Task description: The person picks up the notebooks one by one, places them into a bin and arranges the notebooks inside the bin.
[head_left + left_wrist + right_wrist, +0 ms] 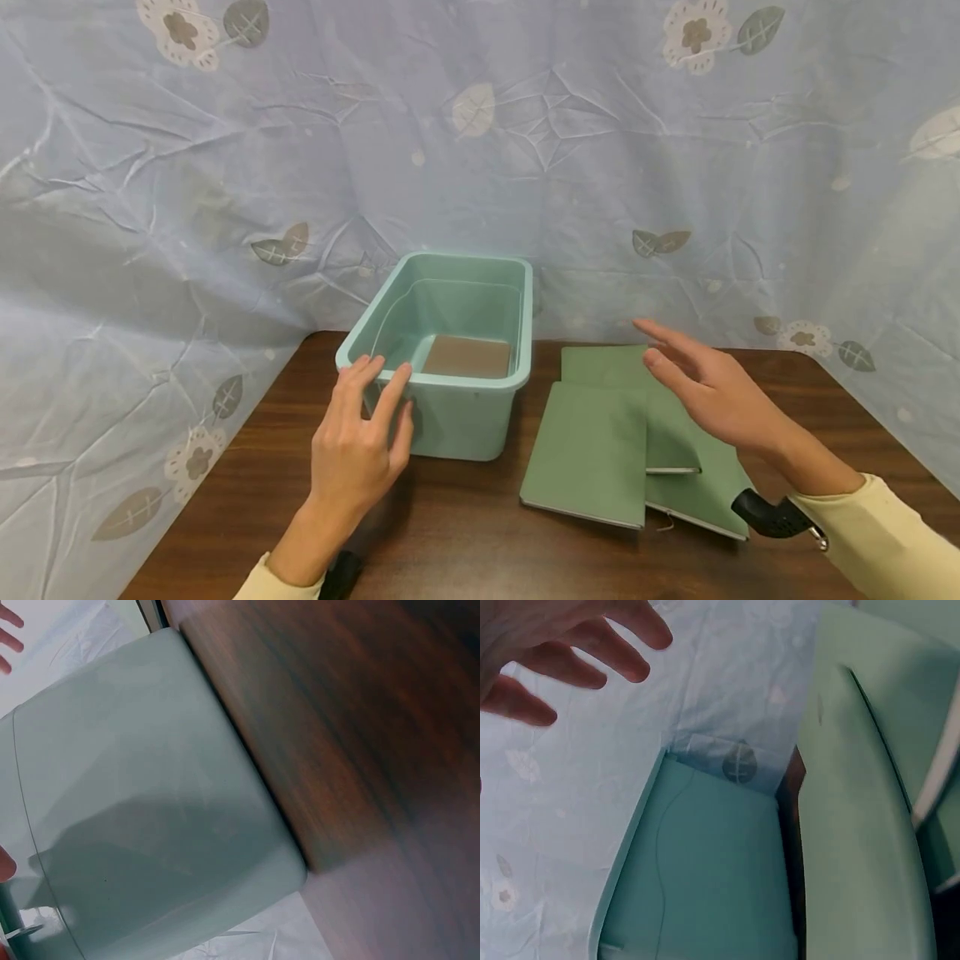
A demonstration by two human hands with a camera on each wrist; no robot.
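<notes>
A pale teal plastic bin [457, 417] stands on the table, with a flat brown rectangular thing [467, 357] lying on its floor. My left hand [352, 442] is at the bin's near left corner, fingertips right at the rim, fingers spread and nearly straight. To the right lie several green-covered notebooks [588, 450], overlapping one another. Above them hovers my right hand [708, 387], its fingers extended toward the bin and nothing in its grasp. In the right wrist view the fingers [615, 652] hang loose, with the notebooks [862, 825] and the bin [712, 870] below.
The dark wooden table [465, 533] backs onto a pale blue fabric curtain [480, 167] with flower and leaf prints, which also runs along the left and right sides. A short thread [665, 523] shows at the near edge of the notebooks.
</notes>
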